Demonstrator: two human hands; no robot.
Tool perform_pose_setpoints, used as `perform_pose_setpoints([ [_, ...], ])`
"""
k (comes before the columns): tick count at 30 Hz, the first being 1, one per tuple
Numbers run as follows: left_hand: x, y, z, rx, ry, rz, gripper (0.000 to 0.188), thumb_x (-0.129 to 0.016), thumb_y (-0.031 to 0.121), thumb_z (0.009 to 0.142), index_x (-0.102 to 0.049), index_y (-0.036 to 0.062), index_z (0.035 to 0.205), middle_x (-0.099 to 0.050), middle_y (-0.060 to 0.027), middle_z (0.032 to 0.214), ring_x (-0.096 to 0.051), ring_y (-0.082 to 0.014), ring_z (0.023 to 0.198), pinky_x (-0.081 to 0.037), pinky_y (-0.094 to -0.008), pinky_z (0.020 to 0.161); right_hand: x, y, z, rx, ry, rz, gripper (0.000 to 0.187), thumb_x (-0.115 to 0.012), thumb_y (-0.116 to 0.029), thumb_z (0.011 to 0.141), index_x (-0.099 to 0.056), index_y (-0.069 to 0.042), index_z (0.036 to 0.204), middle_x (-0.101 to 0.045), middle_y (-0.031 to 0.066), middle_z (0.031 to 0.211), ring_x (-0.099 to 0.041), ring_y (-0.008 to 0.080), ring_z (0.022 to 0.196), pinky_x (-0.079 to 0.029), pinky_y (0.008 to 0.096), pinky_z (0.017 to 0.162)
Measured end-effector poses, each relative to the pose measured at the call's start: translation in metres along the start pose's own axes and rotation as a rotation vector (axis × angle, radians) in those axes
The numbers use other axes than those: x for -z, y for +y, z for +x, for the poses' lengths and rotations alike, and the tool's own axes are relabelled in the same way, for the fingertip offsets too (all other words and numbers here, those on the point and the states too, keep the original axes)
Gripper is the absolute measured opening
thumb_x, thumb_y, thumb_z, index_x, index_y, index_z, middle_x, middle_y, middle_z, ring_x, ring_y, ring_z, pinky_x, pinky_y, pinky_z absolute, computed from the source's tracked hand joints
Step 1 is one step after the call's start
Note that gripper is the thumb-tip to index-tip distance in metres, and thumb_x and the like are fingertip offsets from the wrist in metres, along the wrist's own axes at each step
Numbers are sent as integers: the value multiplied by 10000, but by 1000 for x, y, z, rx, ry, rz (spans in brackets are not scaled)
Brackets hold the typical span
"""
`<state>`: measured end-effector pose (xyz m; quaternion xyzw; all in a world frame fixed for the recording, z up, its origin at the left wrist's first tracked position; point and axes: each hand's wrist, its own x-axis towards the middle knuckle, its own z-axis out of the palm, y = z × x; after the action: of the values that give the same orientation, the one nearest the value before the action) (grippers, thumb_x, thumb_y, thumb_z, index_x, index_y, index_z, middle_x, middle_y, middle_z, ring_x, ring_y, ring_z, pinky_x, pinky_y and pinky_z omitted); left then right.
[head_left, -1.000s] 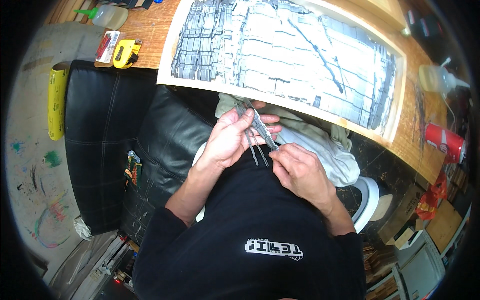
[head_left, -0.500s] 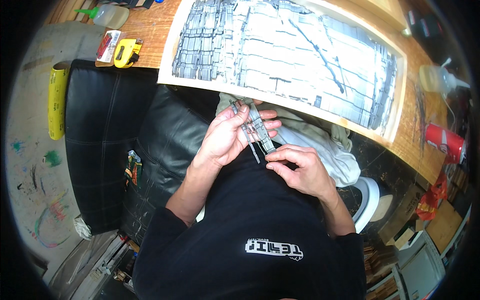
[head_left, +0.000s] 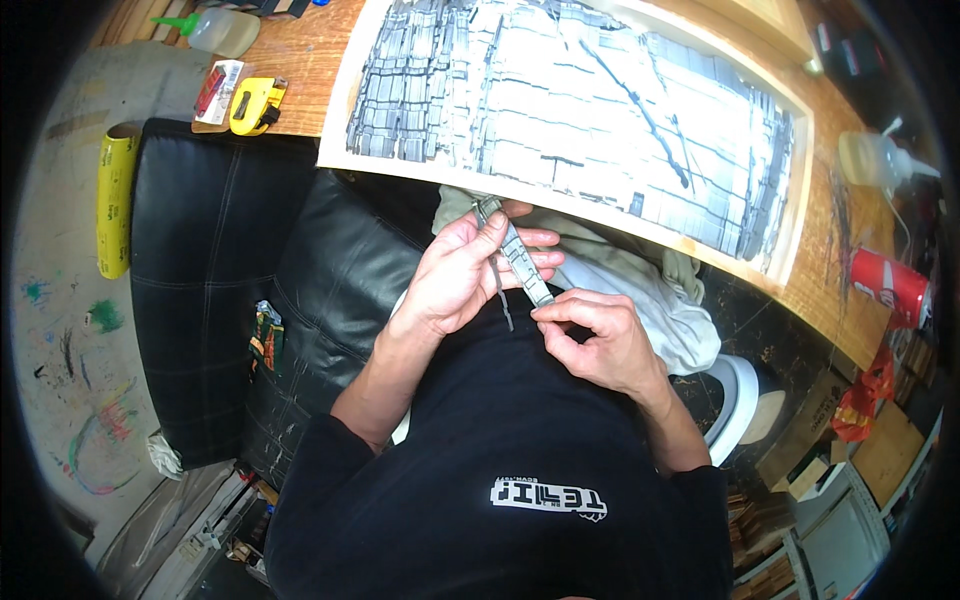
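Note:
My left hand [head_left: 448, 268] is closed with its thumb over the upper end of a narrow grey strip [head_left: 522, 264] marked with dark cross lines, its other fingers stretched out behind. Between the thumb and index finger of my right hand [head_left: 608, 342] the strip's lower end is pinched. A thinner dark grey strip [head_left: 505, 305] dangles from the left hand beside the first one. Above both hands, a light wooden frame [head_left: 400, 174] rests on the table, filled with grey and white strip-like pieces crossed by dark lines.
On the wooden table [head_left: 305, 45] lie a yellow tape measure [head_left: 256, 106] and a green-tipped bottle [head_left: 222, 32]. A red can [head_left: 890, 287] and another squeeze bottle [head_left: 872, 160] stand at the right. Pale cloth [head_left: 650, 310] hangs below the frame. A black couch [head_left: 230, 220] is at the left.
The strips in my left hand have turned and drawn closer together; the wider one now looks narrower. Both hands stay nearly in place.

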<state>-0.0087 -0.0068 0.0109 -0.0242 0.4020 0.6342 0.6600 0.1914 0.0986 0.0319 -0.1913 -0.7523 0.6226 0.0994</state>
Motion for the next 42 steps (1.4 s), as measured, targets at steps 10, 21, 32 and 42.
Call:
perform_pose_setpoints([
  [10, 6, 1, -1, -21, -66, -129, 402, -442, 224, 1158, -466, -71, 1429, -589, -379, 1393, -623, -506, 1297, -544, -599, 1100, 6, 3, 0, -7, -48, 141, 143, -834, -1, 855, -799, 18, 992, -784, 132, 890, -765, 231, 773, -588, 311, 701],
  [21, 9, 9, -3, 19, -43, -75, 374, -443, 195, 1158, -486, -56, 1431, -659, -324, 1313, -679, -453, 1239, -599, -547, 1031, 13, -2, -1, -4, -35, 73, 143, -815, 18, 848, -792, 19, 989, -777, 130, 889, -760, 234, 767, -582, 313, 685],
  [32, 16, 4, -6, -38, 51, 6, 382, -458, 205, 1156, -499, -62, 1426, -680, -307, 1284, -685, -455, 1225, -616, -557, 1004, 10, 4, -3, -94, 88, 119, 140, -801, 37, 877, -798, 25, 1016, -784, 115, 920, -757, 173, 770, -597, 269, 686],
  [42, 41, 7, -23, -18, 16, 27, 365, -468, 196, 1148, -538, -82, 1374, -679, -351, 1267, -713, -459, 1175, -627, -555, 987, -12, 17, -5, -262, 280, 408, 121, -760, 79, 929, -781, 66, 1047, -781, 128, 982, -760, 158, 837, -634, 266, 764],
])
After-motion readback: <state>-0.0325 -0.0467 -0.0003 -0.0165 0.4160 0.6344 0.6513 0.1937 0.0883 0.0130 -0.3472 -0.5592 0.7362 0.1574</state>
